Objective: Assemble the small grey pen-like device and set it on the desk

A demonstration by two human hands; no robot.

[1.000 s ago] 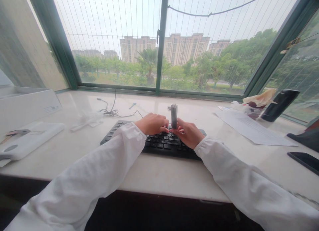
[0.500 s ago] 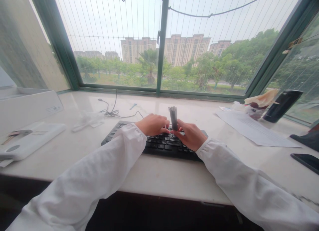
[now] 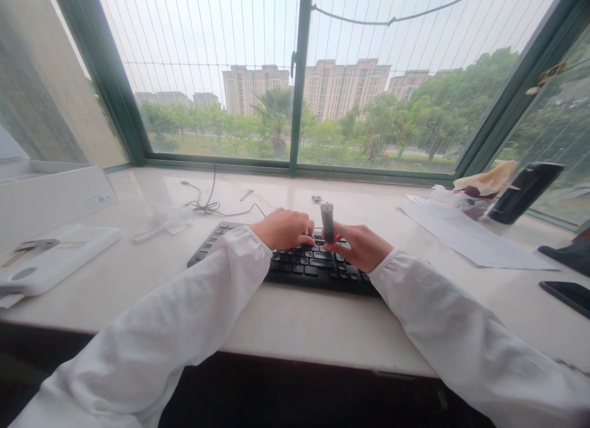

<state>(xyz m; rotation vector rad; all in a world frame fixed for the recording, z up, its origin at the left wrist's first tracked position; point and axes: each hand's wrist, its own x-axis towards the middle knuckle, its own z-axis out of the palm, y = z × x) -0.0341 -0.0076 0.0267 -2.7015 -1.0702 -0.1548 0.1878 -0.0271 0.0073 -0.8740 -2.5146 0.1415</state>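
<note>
A black keyboard [image 3: 304, 271] lies on the white counter, with both hands over it. My left hand [image 3: 283, 228] rests on its far middle part, fingers bent over the back edge and thumb on the keys. My right hand [image 3: 362, 246] pinches a small dark-grey rectangular object with a metallic top [image 3: 327, 224], held upright above the keys; its exact kind is unclear. Several tiny dark pieces [image 3: 316, 199] lie on the counter just behind that object.
A thin cable [image 3: 207, 206] and a small blue-grey strip [image 3: 246, 195] lie behind the keyboard. Clear plastic wrap [image 3: 161, 225], a white box [image 3: 59, 185] and a flat white case [image 3: 69, 256] are leftward. Paper [image 3: 465, 234], a black upright object [image 3: 525, 193] and a phone [image 3: 566, 294] are rightward.
My right hand has moved slightly right with the dark-grey object, uncovering the tiny pieces behind it. My left hand stays on the keyboard.
</note>
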